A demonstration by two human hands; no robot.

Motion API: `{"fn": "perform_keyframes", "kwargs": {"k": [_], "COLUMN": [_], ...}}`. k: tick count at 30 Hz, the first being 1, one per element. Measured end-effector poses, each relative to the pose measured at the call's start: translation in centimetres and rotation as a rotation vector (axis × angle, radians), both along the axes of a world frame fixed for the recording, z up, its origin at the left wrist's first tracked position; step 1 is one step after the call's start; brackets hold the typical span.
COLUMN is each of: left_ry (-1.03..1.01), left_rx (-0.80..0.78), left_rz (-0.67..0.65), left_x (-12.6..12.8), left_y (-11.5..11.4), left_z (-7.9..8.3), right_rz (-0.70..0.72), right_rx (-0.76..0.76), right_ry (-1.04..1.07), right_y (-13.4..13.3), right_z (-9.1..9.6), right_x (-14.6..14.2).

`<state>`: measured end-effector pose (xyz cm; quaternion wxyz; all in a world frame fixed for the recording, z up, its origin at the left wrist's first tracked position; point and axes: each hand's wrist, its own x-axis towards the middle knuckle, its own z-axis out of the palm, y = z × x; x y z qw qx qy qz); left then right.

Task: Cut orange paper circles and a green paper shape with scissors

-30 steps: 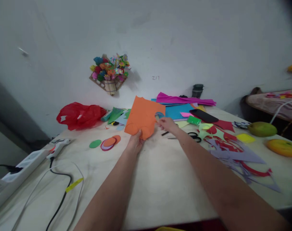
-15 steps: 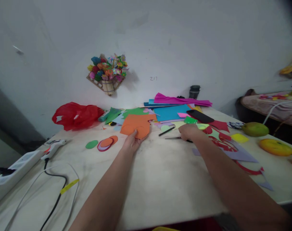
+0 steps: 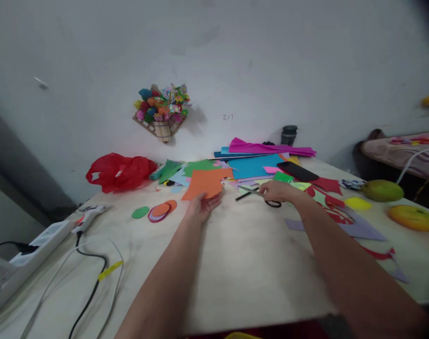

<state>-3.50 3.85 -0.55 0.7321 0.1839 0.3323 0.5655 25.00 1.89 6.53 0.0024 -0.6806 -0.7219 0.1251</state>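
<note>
My left hand (image 3: 201,207) grips the near edge of an orange paper sheet (image 3: 206,182), which lies low over the table with a notched far edge. My right hand (image 3: 277,191) is closed on black-handled scissors (image 3: 262,196); the blades point left and one handle loop shows below my fingers. A black pen (image 3: 243,195) lies just left of the scissors. Cut paper circles (image 3: 157,210) in green, orange and purple lie on the table (image 3: 235,254) left of my left hand.
Stacked coloured sheets (image 3: 260,160) and a black phone (image 3: 298,171) sit behind my hands. Red and purple scraps (image 3: 344,219) spread to the right, beside mangoes (image 3: 383,190). A red bag (image 3: 118,171), glue gun (image 3: 89,215), power strip (image 3: 27,254) and cables (image 3: 90,278) fill the left.
The orange sheet came down from upright to nearly flat on the table. My right hand left the sheet, moved right and took up the scissors.
</note>
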Motion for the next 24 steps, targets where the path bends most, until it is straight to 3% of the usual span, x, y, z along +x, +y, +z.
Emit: {"fn": "perform_keyframes", "kwargs": {"k": [8,15,24], "left_ry": [-0.100,-0.140,-0.218], "left_rx": [0.050,0.038,0.012], "left_rz": [0.154,0.152,0.247], "left_x": [0.9,0.8,0.9], "left_y": [-0.9,-1.0,-0.7], "left_z": [0.3,0.3,0.4], "right_rz": [0.001,-0.035,-0.206], "right_rx": [-0.016,-0.059,-0.065], "right_ry": [0.426,0.980,1.300], "right_y": [0.1,-0.8,-1.1], "right_z": [-0.7,-1.6,-3.3], "right_x": [-1.3,-7.1,-12.5]}}
